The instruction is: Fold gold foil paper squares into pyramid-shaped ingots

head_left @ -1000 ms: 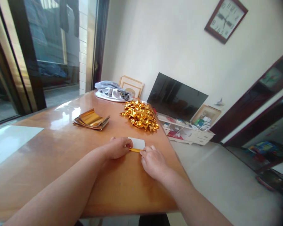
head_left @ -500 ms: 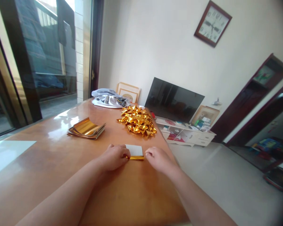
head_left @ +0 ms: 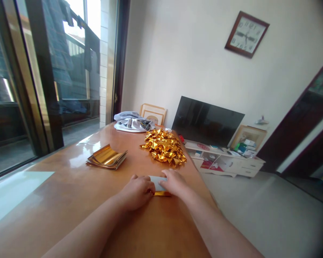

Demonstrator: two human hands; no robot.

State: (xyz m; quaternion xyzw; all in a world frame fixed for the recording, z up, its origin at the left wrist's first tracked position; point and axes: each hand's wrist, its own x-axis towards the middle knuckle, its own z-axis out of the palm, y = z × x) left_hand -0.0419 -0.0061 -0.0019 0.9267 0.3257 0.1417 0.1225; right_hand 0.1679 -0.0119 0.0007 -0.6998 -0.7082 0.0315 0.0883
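**Pressed Flat, Short of the Gold**

A heap of crumpled gold foil [head_left: 163, 147] sat on a varnished wooden table [head_left: 61, 186], and it marked the middle of the scene. Directly in front of the heap, on the person's side, a white card [head_left: 156, 182] lay flat on the wood, with a narrow gold foil strip [head_left: 162, 193] touching its near edge.

The left hand [head_left: 136, 192] curved over the left end of the card and strip, hiding that end. It was not clenched into a fist, but whether it pinched the card and strip or only pressed on them could not be told. The right hand [head_left: 174, 182] was released, not grasping, its fingers [head_left: 165, 175] laid on top of the card and pressing from above. The 2 hands stood close together, just in front of the heap.

To the left of the heap lay a stack of gold foil sheets [head_left: 107, 157], its top sheets curling upward. Behind the heap sat a folded grey-and-white cloth [head_left: 133, 123], with picture frames [head_left: 153, 114] leaning beyond it. To the right, past the table's edge, a flat-screen television [head_left: 207, 120] stood on a white cabinet [head_left: 226, 165], and a wall clock [head_left: 247, 34] hung higher up.
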